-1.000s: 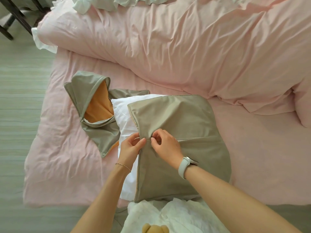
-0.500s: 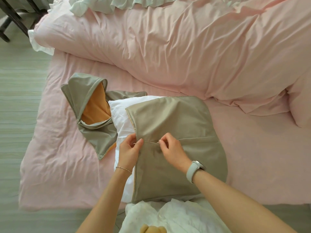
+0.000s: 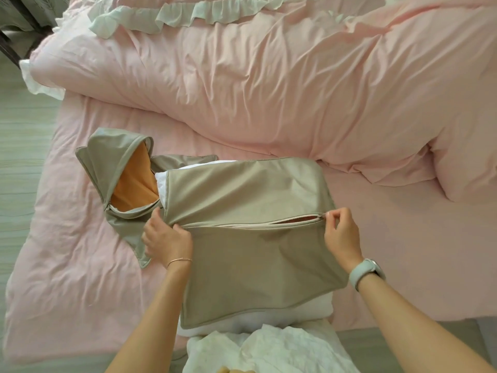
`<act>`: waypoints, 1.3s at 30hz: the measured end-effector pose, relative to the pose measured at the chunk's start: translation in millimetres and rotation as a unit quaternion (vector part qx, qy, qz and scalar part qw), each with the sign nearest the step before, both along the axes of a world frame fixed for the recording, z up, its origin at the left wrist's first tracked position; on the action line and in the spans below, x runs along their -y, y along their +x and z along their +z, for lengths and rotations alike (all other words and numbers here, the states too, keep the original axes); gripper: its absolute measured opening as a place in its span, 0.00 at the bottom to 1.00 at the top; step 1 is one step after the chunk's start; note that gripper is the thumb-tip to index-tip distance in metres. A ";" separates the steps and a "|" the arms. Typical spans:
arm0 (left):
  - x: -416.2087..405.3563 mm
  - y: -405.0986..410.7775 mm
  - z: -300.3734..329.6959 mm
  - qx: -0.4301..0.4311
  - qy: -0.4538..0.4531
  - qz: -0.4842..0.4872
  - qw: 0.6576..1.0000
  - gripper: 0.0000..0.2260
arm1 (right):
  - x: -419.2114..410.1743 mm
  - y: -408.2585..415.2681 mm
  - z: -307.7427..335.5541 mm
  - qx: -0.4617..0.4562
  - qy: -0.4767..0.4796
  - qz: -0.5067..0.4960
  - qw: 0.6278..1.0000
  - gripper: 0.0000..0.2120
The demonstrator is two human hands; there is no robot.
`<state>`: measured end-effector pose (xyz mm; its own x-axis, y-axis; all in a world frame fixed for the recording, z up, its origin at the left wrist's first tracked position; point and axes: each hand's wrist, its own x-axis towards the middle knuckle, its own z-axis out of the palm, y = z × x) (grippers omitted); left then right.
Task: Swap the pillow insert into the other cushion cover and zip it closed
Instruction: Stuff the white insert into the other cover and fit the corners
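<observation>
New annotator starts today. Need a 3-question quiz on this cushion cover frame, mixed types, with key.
1. True or false: the right hand pinches the zipper pull.
2. The left hand grips the flat cover at which end of the zipper: A near the empty cover, B near the duvet?
3. Fill in: the lining showing in the opened zipper is ____.

Key: 1 true; 2 A; 3 orange.

A bedroom in a home is shown. Most of the view is filled by a bed [image 3: 80, 265] made up with a pink sheet, a rumpled pink duvet [image 3: 269, 90] and a pale ruffled pillow [image 3: 188, 14]. Light wood-look flooring [image 3: 21, 162] is seen at the left edge.
</observation>
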<state>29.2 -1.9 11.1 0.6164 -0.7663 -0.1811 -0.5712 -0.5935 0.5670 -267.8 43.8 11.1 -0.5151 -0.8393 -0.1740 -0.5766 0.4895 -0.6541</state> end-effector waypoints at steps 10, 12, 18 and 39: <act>-17.2 -98.9 -2.2 0.005 0.010 -0.572 0.820 0.12 | -1.2 -6.1 9.9 -0.112 -0.103 0.054 0.987 0.07; -19.0 -95.3 0.4 0.002 -0.041 -0.566 0.823 0.12 | 0.4 -15.2 8.4 -0.081 -0.091 -0.020 0.992 0.06; -13.9 -86.4 -2.1 0.027 -0.019 -0.610 0.791 0.14 | 11.7 -16.9 2.3 0.029 0.018 -0.100 0.994 0.03; 80.0 -65.4 -19.0 -0.050 0.097 -0.511 0.853 0.10 | 29.4 24.5 -42.4 -0.147 -0.045 0.280 0.948 0.06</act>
